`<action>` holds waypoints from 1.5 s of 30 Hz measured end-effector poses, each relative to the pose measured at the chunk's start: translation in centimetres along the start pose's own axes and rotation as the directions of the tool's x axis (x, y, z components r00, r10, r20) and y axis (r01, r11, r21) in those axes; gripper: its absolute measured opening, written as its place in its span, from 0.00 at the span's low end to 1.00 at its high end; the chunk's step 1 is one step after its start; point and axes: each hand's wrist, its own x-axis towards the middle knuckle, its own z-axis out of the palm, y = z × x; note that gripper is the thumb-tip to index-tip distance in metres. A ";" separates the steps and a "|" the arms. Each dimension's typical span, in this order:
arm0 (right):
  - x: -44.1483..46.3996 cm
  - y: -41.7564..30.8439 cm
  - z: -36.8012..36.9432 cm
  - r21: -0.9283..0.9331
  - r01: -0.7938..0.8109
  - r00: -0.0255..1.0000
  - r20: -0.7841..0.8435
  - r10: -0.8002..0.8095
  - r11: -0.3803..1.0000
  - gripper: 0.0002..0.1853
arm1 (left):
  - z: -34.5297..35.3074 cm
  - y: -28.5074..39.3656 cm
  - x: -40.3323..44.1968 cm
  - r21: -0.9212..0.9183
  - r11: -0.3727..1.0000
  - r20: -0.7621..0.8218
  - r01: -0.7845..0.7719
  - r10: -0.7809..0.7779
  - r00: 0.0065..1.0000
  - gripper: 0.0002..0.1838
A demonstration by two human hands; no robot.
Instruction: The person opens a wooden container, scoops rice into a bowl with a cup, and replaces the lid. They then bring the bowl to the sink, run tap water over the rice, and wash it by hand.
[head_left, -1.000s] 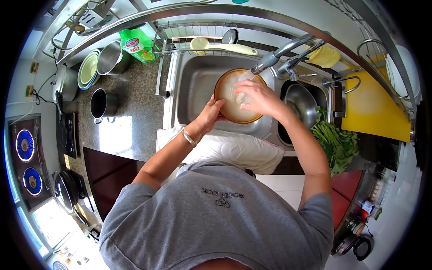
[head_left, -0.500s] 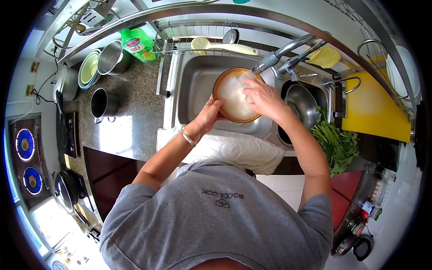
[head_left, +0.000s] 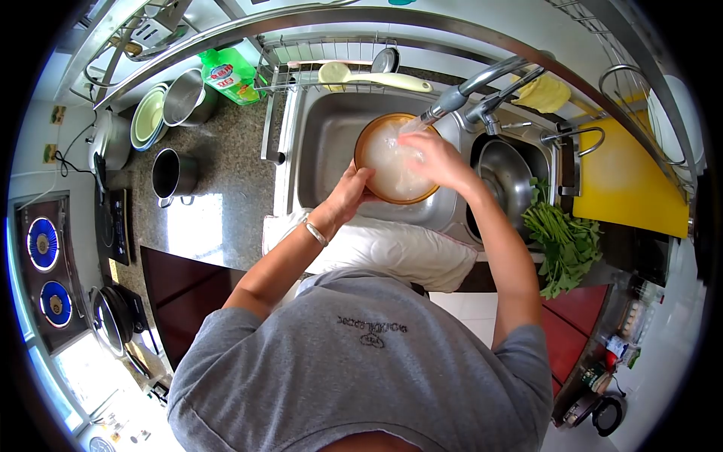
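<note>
An orange-rimmed bowl (head_left: 389,167) of cloudy, whitish water is held over the left basin of the steel sink (head_left: 320,135). My left hand (head_left: 352,188) grips its lower left rim, thumb on the edge and fingers underneath. Water runs from the faucet (head_left: 452,102) into the bowl at its upper right. My right hand (head_left: 437,157) is over the bowl's right side, fingers reaching into the water beside the stream. The fingertips are partly hidden and blurred, and whether they hold anything does not show.
A steel bowl (head_left: 503,177) sits in the right basin, with leafy greens (head_left: 561,245) below it. A wire rack with a pale ladle (head_left: 388,80) runs behind the sink. On the left counter are a dark pot (head_left: 173,175), stacked bowls (head_left: 148,117) and a green bottle (head_left: 230,75).
My right hand has moved about in the bowl and now sits slightly higher and flatter than half a second ago. The bowl has shifted slightly left.
</note>
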 end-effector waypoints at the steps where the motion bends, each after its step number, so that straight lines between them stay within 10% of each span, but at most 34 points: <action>1: 0.4 0.8 0.3 0.385 -0.145 0.980 -0.073 0.187 0.911 0.22 | 0.0 -0.1 0.1 -0.004 1.000 0.002 0.000 0.000 1.000 0.20; 3: 0.5 0.5 -0.5 0.853 -0.232 0.886 -0.013 0.463 0.467 0.12 | 0.0 -0.2 0.3 0.012 1.000 0.008 -0.029 0.028 1.000 0.20; 4: 0.7 0.5 -0.4 0.853 -0.231 0.885 -0.015 0.465 0.468 0.12 | 0.1 -0.2 0.4 0.013 1.000 0.010 -0.029 0.029 1.000 0.20; 6: 1.4 0.9 -0.1 0.992 -0.124 0.851 0.105 0.515 0.003 0.13 | 0.3 0.0 0.6 -0.023 0.999 0.031 -0.029 0.030 0.999 0.20; 12: 3.4 0.2 0.8 0.970 0.009 0.889 0.103 0.446 -0.243 0.16 | 1.0 0.4 0.8 -0.037 0.997 0.042 -0.071 0.072 0.996 0.19; 16: 1.4 -0.4 -0.2 0.990 0.010 0.917 0.048 0.396 -0.143 0.14 | 0.6 0.4 1.5 -0.032 0.996 0.048 -0.081 0.082 0.995 0.19; 18: -1.0 -0.2 -0.5 0.898 -0.125 0.904 -0.071 0.421 0.422 0.15 | 0.6 0.6 1.4 -0.016 0.998 0.039 -0.061 0.062 0.997 0.20; 19: -1.9 -0.1 -0.8 0.898 -0.128 0.904 -0.069 0.421 0.420 0.15 | 0.6 0.6 1.3 -0.017 0.998 0.037 -0.059 0.059 0.998 0.20; 22: -4.7 2.6 -1.7 0.824 -0.033 0.589 -0.441 0.677 0.565 0.15 | 0.5 0.7 1.2 -0.018 0.997 0.007 -0.071 0.071 0.997 0.20; 26: -7.3 12.4 -0.4 0.897 -0.081 0.163 -0.419 0.893 0.435 0.27 | -0.1 0.5 0.9 -0.020 0.997 0.004 -0.072 0.072 0.997 0.21; 34: -3.5 14.3 -2.3 0.919 0.056 0.260 -0.391 0.883 0.390 0.30 | -1.0 0.1 -0.2 -0.023 0.997 -0.009 -0.068 0.068 0.998 0.20; 38: -3.3 13.5 -1.7 0.790 -0.248 0.298 -0.489 0.820 0.561 0.43 | -1.2 -0.4 -0.2 -0.021 0.997 -0.017 -0.069 0.069 0.997 0.20; 43: -5.7 9.4 -2.3 0.518 -0.515 0.503 -0.462 0.730 0.683 0.48 | -0.8 -0.3 -0.8 -0.014 0.998 0.002 -0.053 0.053 0.999 0.22; 45: -6.5 7.5 -0.2 0.296 -0.367 0.716 -0.516 0.471 0.882 0.45 | -0.8 -0.4 -1.1 0.010 0.999 0.013 -0.046 0.046 0.999 0.25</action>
